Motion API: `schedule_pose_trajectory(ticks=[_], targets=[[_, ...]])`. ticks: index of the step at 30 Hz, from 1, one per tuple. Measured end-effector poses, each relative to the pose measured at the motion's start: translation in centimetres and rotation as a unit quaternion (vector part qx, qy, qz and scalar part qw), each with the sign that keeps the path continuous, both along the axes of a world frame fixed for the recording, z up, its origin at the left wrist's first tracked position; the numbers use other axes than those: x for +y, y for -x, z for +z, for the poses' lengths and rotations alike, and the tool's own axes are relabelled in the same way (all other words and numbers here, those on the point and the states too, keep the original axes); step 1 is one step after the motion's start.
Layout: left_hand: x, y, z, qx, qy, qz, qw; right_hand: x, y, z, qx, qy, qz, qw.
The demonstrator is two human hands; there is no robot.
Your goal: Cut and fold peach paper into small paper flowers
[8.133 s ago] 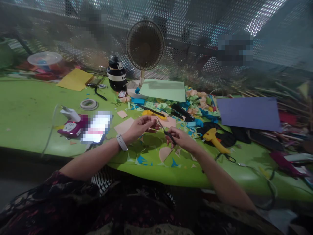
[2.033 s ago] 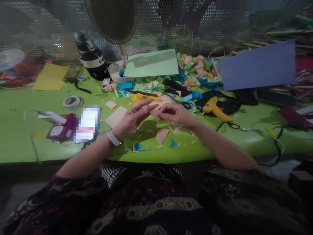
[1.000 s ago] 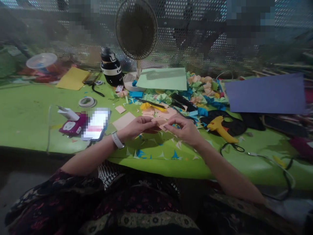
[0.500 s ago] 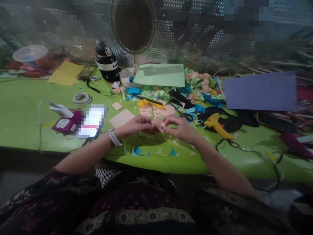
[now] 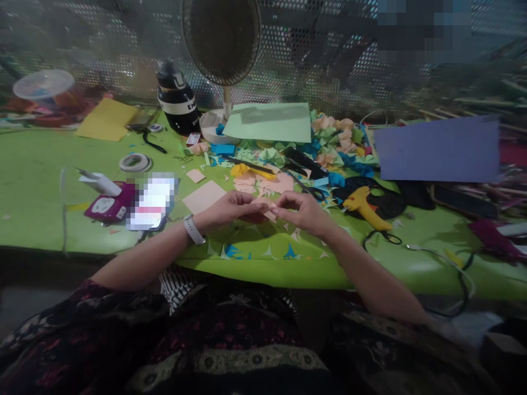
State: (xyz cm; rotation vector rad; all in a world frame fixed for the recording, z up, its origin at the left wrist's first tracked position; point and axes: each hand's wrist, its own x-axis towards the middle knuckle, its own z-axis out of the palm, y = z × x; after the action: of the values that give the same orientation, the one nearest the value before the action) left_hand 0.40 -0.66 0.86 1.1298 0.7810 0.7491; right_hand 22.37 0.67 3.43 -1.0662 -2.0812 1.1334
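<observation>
Your left hand (image 5: 239, 208) and right hand (image 5: 302, 214) meet above the table (image 5: 263, 273), each pinching a small peach paper piece (image 5: 270, 214) between thumb and fingers — parts of it are covered, so you cannot tell its full outline from here. It sits between your fingertips, over loose cuttings (image 5: 290, 251) along the front of the table, with the scissors (image 5: 316, 194) lying near your right hand. Paper this thin would probably crease or tear if your two pinches pulled against each other, and a slack grip could let it slip. Dropped, it might be hard to pick out, since peach scraps (image 5: 278, 182) lie just behind your hands. Whether the fan (image 5: 222, 41) is running cannot be told; moving air could flutter the piece or scatter the cuttings.
</observation>
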Motion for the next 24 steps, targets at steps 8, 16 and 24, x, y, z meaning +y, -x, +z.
schedule_pose_trajectory(ticks=[8,16,24], targets=[[-0.14,-0.11,0.2,-0.018,0.01,0.001,1.0,0.0,0.06,-0.04,0.026,0.003,-0.007,1.0],[-0.11,-0.13,0.46,-0.03,-0.008,0.002,1.0,0.25,0.22,-0.57,0.087,0.058,-0.044,0.994],[-0.14,-0.04,0.55,0.012,-0.03,0.009,0.999,0.56,0.18,-0.82,0.083,0.068,-0.042,0.993]])
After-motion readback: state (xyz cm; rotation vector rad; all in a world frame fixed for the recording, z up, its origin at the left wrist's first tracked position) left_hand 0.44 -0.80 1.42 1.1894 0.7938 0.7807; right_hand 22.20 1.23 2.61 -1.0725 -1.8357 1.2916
